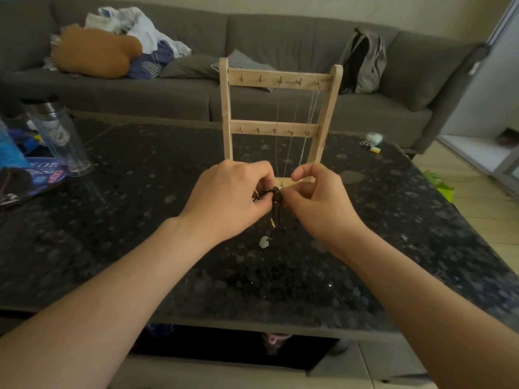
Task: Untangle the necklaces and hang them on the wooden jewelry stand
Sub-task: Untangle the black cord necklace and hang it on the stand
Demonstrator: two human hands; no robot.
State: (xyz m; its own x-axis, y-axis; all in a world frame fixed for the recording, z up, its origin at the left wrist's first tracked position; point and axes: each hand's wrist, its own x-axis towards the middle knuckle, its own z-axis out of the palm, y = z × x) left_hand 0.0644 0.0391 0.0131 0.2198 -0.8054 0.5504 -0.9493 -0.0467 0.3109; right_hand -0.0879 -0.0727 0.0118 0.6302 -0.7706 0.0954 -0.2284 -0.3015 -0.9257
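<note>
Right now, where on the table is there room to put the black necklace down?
Bare table lies at the near edge between the forearms, and right of the wooden stand. The left end is crowded: clear bottle, blue packets.

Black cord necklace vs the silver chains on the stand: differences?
The black cord necklace is thick and dark; the silver chains are thin and pale. The cord is knotted, pinched between left hand and right hand; the chains hang straight from top hooks of the wooden stand. Both are necklaces.

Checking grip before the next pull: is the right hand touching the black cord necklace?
Touching. The head view shows the right hand pinching the black cord necklace at its knot.
</note>
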